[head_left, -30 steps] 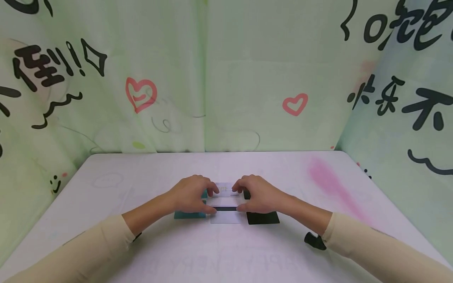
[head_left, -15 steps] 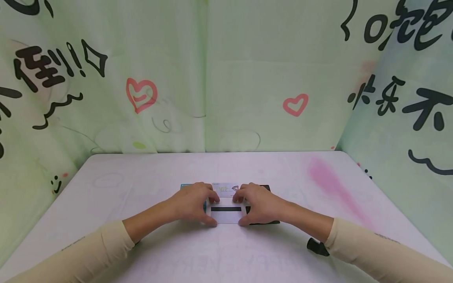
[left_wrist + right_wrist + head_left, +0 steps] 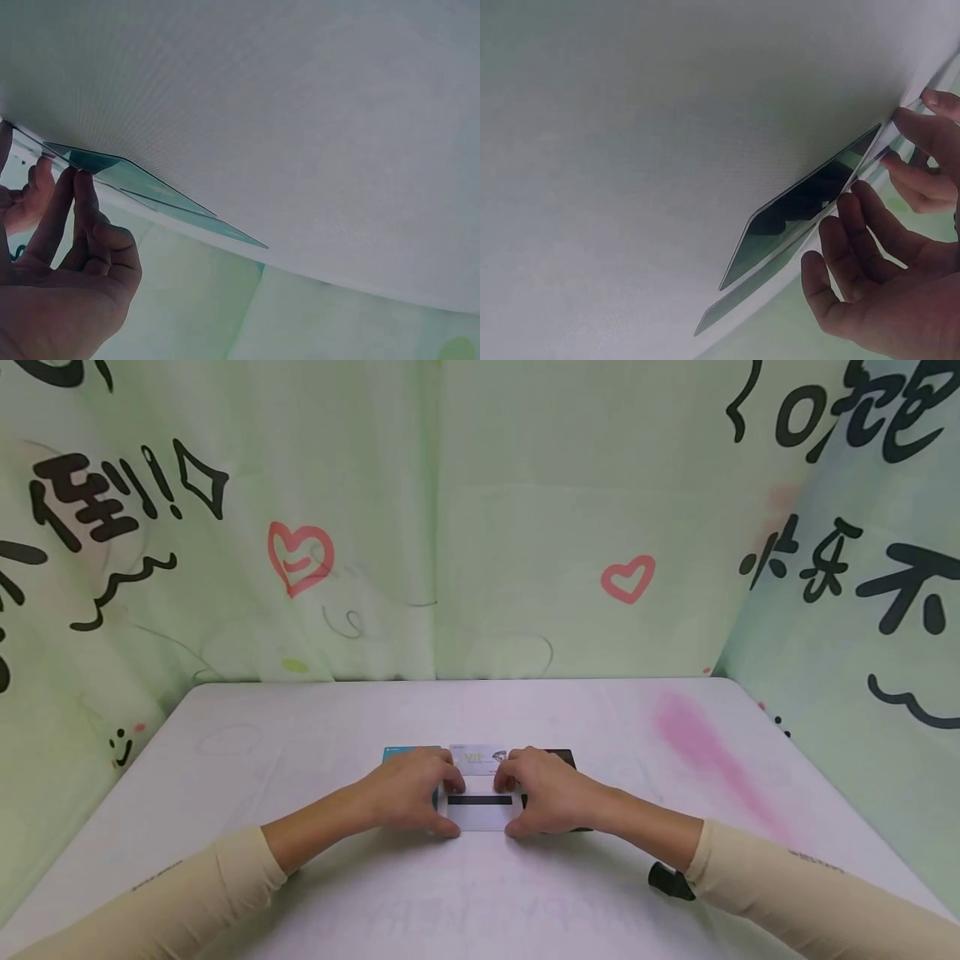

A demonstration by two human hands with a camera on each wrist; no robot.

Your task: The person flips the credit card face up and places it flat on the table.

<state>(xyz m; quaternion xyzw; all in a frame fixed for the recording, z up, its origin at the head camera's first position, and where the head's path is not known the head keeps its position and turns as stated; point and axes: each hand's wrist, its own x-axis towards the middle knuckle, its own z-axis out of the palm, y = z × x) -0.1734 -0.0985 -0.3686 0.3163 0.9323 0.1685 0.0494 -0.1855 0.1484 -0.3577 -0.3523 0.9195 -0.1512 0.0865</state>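
Observation:
At the table's middle lies a white card (image 3: 480, 818) with a black stripe. My left hand (image 3: 412, 787) holds its left side, thumb at the near corner and bent fingertips at the far edge. The same grip shows at its right side with my right hand (image 3: 551, 789). Just beyond lies a pale VIP card (image 3: 474, 760). Teal cards (image 3: 161, 187) lie under and beside my left hand, mostly hidden in the head view. Black cards (image 3: 802, 202) lie beside the right hand, only edges showing from above.
The cards lie on a pale table (image 3: 300, 718) with a pink smear (image 3: 705, 752) at the right. A green printed curtain (image 3: 517, 527) rises behind its far edge. A black object (image 3: 670, 881) shows beside the right sleeve.
Both hands have come down and slightly nearer, thumbs moving from the stripe to the striped card's near edge. The cards show little movement; during the last half second the hands stay almost still.

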